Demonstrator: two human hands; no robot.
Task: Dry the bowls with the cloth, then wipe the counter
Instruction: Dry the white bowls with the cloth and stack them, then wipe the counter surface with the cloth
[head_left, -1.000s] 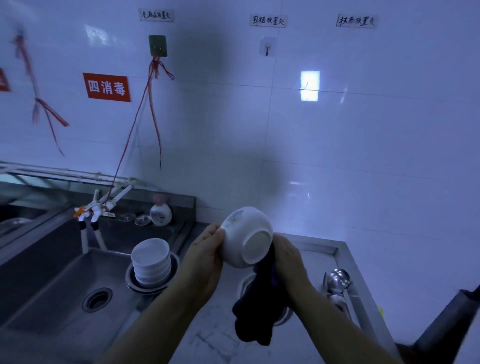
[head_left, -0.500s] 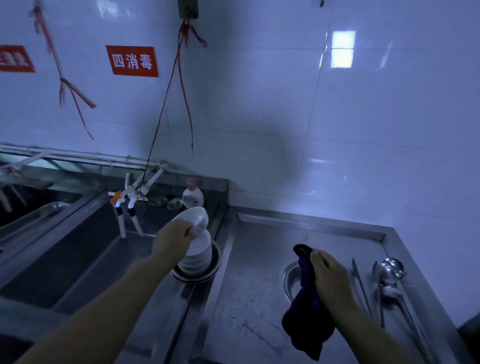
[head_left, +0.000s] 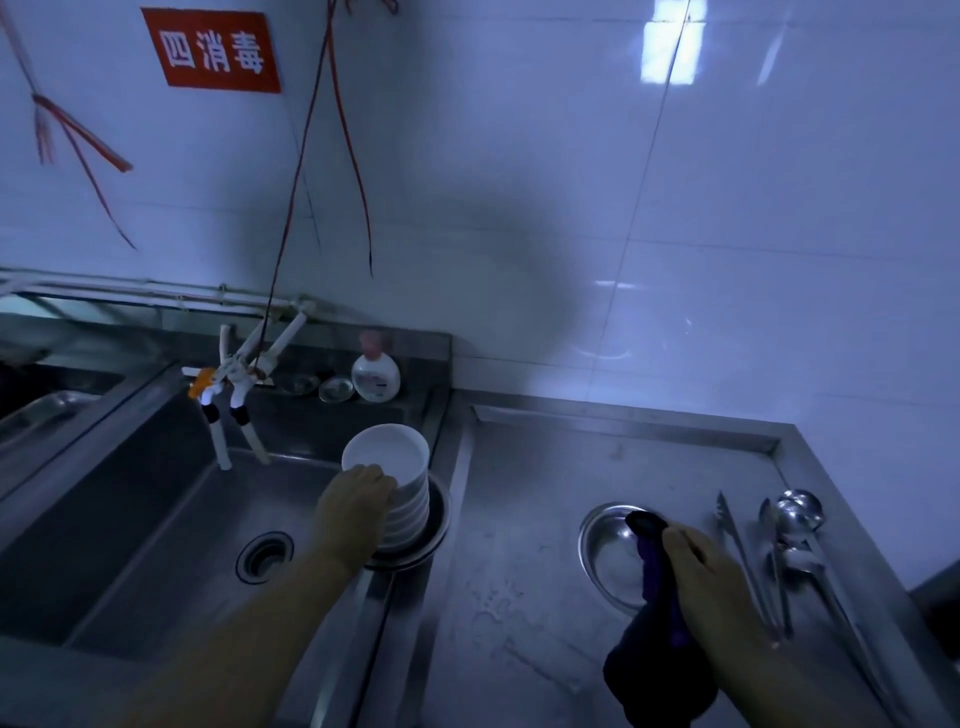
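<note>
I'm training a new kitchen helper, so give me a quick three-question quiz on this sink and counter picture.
1. True or false: the stack of white bowls stands in the sink.
2. Which hand grips the dark cloth? A) left hand B) right hand
3. Fill in: beside the metal dish on the counter lie tongs and ______.

Key: 1 true; 2 B; 3 ladles.

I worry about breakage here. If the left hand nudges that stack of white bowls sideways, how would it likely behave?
The stack of white bowls stands tall on a metal dish at the sink edge, so it probably tips or slides apart rather than moving as one. The bowls look glazed, likely slippery and breakable. The left hand rests at the top, where a push has most leverage.
</note>
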